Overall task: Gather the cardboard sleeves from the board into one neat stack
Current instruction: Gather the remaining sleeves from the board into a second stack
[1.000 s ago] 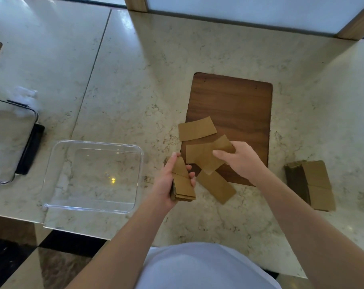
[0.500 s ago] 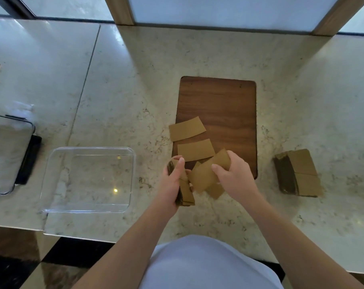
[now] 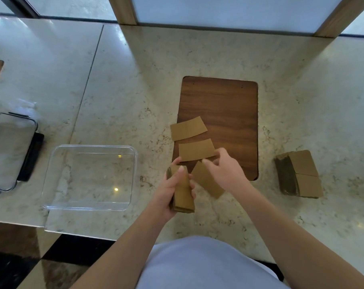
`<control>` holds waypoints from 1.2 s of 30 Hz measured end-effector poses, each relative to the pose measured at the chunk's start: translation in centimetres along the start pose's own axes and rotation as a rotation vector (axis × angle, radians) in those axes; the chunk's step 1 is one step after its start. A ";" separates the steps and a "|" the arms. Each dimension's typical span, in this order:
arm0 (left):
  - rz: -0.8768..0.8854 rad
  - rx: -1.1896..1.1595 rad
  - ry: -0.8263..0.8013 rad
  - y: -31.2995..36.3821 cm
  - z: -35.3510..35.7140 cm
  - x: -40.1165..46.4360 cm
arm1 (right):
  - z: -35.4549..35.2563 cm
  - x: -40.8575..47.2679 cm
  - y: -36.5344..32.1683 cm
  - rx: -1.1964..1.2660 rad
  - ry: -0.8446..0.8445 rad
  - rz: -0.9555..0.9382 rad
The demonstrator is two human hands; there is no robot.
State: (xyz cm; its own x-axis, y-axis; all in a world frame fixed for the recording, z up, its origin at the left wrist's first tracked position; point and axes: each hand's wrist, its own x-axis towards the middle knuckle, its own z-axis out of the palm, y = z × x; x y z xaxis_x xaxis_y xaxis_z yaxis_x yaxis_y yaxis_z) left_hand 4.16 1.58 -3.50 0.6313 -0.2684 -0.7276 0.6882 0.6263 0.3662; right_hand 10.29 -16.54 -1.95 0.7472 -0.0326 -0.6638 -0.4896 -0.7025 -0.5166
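Cardboard everywhere: the left hand (image 3: 169, 189) grips a stack of sleeves (image 3: 182, 191) just off the near-left corner of the wooden board (image 3: 229, 113). Right hand (image 3: 225, 170) hovers beside it, fingers loosely curled with the tips at the middle sleeve (image 3: 195, 149), holding nothing I can make out. Far sleeve (image 3: 187, 128) overhangs the board's left edge; the near sleeve (image 3: 208, 182) lies half off, under the right hand. Off right, a second pile (image 3: 299, 174) sits on the marble counter (image 3: 135, 80).
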 end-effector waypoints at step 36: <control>-0.007 -0.315 -0.077 4.1 0.1 1.8 | 1.4 6.7 -1.6 -0.691 0.187 -0.376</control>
State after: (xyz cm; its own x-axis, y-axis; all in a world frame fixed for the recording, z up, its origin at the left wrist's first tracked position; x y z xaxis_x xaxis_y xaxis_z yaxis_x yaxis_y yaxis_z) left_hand 8.15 3.57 -3.27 0.6606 -0.3206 -0.6789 0.5555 0.8170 0.1547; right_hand 15.47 -14.59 -6.34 0.8991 0.2180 -0.3796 0.1525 -0.9688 -0.1953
